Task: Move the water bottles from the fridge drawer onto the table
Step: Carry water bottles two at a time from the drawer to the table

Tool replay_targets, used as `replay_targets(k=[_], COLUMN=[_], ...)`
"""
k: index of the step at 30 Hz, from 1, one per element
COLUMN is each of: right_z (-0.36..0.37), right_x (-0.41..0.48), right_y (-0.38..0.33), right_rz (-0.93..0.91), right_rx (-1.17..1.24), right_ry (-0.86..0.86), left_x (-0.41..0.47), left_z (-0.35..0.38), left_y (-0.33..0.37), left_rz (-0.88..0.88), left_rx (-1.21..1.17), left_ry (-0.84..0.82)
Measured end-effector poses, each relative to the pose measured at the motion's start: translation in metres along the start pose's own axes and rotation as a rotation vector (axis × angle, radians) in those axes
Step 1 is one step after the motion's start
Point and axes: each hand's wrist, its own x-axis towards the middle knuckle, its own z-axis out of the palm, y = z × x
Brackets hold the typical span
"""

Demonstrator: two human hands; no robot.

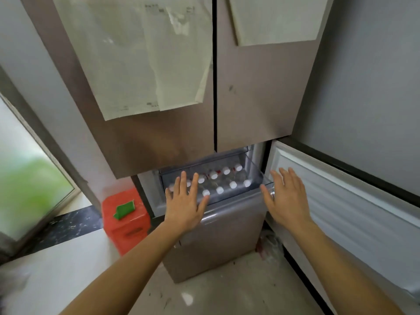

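Observation:
The clear fridge drawer (256, 171) is pulled out below the two upper fridge doors. Several water bottles (220, 190) with white caps stand upright in it in two rows. My left hand (185, 201) hovers flat over the drawer's front left corner, fingers spread, covering a few caps. My right hand (287, 196) is spread open at the drawer's front right corner, its thumb close to the rim; I cannot tell if it touches. Neither hand holds anything. No table is in view.
The lower right fridge door (341, 201) hangs open on the right, its white inner face showing. A red plastic stool (125, 221) with a green object (125, 210) on it stands left of the fridge. Papers (136, 60) hang on the upper doors. A glass door is at far left.

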Motion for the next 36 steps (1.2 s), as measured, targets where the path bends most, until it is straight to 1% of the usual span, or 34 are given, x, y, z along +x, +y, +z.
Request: replay_targets(k=[3,6,9,13,17,19,21,25,27,30,31,34,36], right_z=[0.029,0.053,0.076,0.106,0.143,0.168,0.179,0.217,0.230,0.251,0.258,0.262,0.254], right_x=[0.035,0.069,0.105,0.133,0.150,0.158,0.164,0.177,0.186,0.193,0.194,0.196,0.193], right_y=[0.009,0.019,0.022,0.013,0.006,-0.001,-0.011,-0.041,-0.055,-0.072,-0.076,-0.082,-0.080], right_rz=[-0.078,-0.203,-0.302,-0.294,-0.283,-0.223,-0.170,-0.066,0.042,0.266,0.304,0.280,0.361], right_rx=[0.011,0.016,0.044,0.123,0.209,0.303,0.403,0.567,0.599,0.675,0.680,0.599,0.689], right_ry=[-0.100,-0.183,-0.287,-0.422,-0.501,-0.549,-0.596,-0.716,-0.714,-0.633,-0.619,-0.662,-0.682], left_x=[0.024,0.044,0.062,0.083,0.113,0.128,0.139,0.166,0.178,0.190,0.192,0.189,0.181], left_z=[0.023,0.041,0.057,0.072,0.091,0.106,0.106,0.120,0.124,0.135,0.138,0.141,0.139], left_y=[0.003,0.011,0.020,0.020,0.007,-0.003,-0.006,-0.028,-0.032,-0.038,-0.040,-0.042,-0.040], left_rz=[-0.085,-0.179,-0.257,-0.368,-0.436,-0.489,-0.504,-0.615,-0.676,-0.779,-0.804,-0.836,-0.845], left_rx=[0.008,-0.038,-0.079,-0.186,-0.286,-0.332,-0.358,-0.404,-0.451,-0.535,-0.543,-0.580,-0.611], left_ry=[-0.060,-0.102,-0.103,-0.108,-0.135,-0.145,-0.097,-0.046,-0.020,0.047,0.054,0.062,0.034])
